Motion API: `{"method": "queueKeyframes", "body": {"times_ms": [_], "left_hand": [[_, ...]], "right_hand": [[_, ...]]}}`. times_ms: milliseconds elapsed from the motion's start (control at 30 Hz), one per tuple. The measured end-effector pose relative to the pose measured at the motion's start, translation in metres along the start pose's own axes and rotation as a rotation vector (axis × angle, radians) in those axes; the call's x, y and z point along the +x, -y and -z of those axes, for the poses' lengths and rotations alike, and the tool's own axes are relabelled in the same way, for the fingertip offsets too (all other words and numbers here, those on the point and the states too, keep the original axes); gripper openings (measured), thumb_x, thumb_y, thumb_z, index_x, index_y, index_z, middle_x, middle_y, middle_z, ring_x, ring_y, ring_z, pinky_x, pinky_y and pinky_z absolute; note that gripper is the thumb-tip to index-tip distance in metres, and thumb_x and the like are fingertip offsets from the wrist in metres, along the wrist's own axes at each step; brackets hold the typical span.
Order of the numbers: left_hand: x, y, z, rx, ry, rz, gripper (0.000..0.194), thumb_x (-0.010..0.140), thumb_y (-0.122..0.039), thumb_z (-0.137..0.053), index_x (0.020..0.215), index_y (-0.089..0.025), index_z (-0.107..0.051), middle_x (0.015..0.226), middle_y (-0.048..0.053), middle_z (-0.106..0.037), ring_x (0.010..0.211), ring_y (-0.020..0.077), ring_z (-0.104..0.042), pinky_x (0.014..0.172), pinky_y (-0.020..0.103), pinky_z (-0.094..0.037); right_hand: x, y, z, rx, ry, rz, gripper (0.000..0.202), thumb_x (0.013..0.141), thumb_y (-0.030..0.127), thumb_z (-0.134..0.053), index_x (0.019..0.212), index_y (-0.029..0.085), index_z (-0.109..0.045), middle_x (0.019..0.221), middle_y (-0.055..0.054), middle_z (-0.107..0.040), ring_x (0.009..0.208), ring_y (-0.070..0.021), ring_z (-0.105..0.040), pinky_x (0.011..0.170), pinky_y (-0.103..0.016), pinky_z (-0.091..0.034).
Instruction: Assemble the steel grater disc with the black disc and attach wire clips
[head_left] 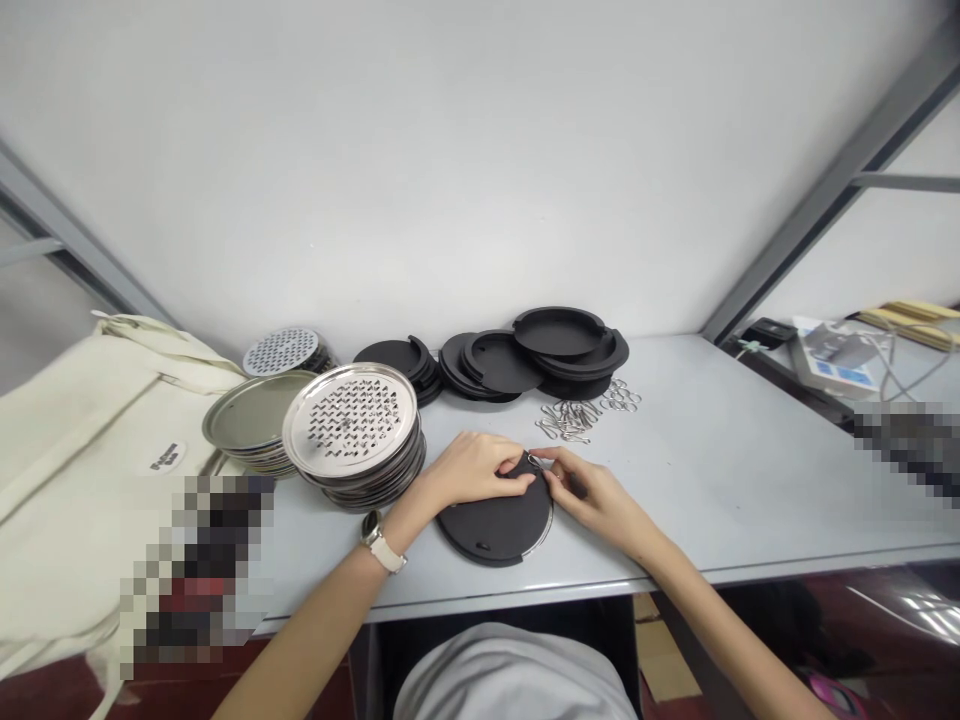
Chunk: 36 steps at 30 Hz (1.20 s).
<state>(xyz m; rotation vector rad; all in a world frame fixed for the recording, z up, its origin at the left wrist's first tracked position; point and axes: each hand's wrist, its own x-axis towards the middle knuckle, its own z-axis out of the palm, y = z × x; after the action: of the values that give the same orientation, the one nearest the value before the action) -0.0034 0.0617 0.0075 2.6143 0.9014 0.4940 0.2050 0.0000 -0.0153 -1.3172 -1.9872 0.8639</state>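
From the head view, the work sits at the near edge of the table (720, 480), right in front of the body, where both arms reach it easily. A black disc (487, 520) lies flat there, a strip of silver rim (543, 537) showing along its right side. The left hand (480, 472) comes across the top, thumb laid along the disc, seemingly to keep it from sliding; whether its curled fingers also pinch the edge, one cannot tell. And the right hand (592, 498), over at the far right edge, has thumb and forefinger together on a small metal clip (535, 461), a fingertip hold that looks suited to so slim a part.

Just beyond, loose hooks (568, 420) lie scattered within reach of the right hand, with rings (621, 396) beside them. Black lids (562, 335) are heaped along the wall, and to the left stands a stack of grater discs (350, 420), perhaps piled up to save room, near the left forearm.
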Motion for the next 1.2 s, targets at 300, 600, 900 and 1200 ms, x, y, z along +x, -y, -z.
{"method": "queueKeyframes", "body": {"times_ms": [300,600,900,1200], "left_hand": [[-0.0001,-0.0021,0.0014,0.003,0.004,0.006,0.034,0.082,-0.041,-0.059,0.064,-0.017,-0.043,0.06,-0.005,-0.05,0.054,0.0085,-0.039,0.052,0.025,-0.019],[-0.0001,-0.0016,0.001,0.017,0.007,0.007,0.032,0.081,-0.041,-0.059,0.065,-0.018,-0.045,0.06,-0.005,-0.05,0.054,0.0088,-0.039,0.052,0.025,-0.021],[-0.0009,-0.0081,0.0053,0.049,0.019,0.057,0.039,0.081,-0.043,-0.06,0.113,-0.023,-0.053,0.065,-0.004,-0.057,0.056,0.0145,-0.052,0.052,0.024,-0.029],[-0.0011,-0.0095,0.0055,0.039,0.023,0.003,0.042,0.083,-0.034,-0.06,0.124,-0.027,-0.054,0.095,0.0,-0.069,0.078,0.0178,-0.064,0.065,0.024,-0.04]], "right_hand": [[0.0003,-0.0011,0.0017,-0.043,-0.062,-0.003,0.029,0.093,0.032,-0.045,0.115,0.02,-0.059,0.064,0.004,-0.049,0.058,-0.0121,-0.044,0.059,-0.022,-0.04],[0.0001,-0.0017,0.0007,-0.04,-0.077,0.084,0.036,0.095,0.033,-0.042,0.125,0.02,-0.057,0.107,-0.008,-0.069,0.092,-0.0186,-0.064,0.085,-0.029,-0.049],[0.0001,0.0044,0.002,-0.052,-0.046,0.05,0.029,0.096,0.035,-0.04,0.115,0.02,-0.055,0.068,0.002,-0.057,0.06,-0.0142,-0.052,0.062,-0.025,-0.044],[0.0001,0.0011,0.0018,0.006,-0.059,0.027,0.017,0.096,0.036,-0.042,0.086,0.022,-0.046,0.078,-0.001,-0.061,0.067,-0.0152,-0.055,0.063,-0.025,-0.043]]}}
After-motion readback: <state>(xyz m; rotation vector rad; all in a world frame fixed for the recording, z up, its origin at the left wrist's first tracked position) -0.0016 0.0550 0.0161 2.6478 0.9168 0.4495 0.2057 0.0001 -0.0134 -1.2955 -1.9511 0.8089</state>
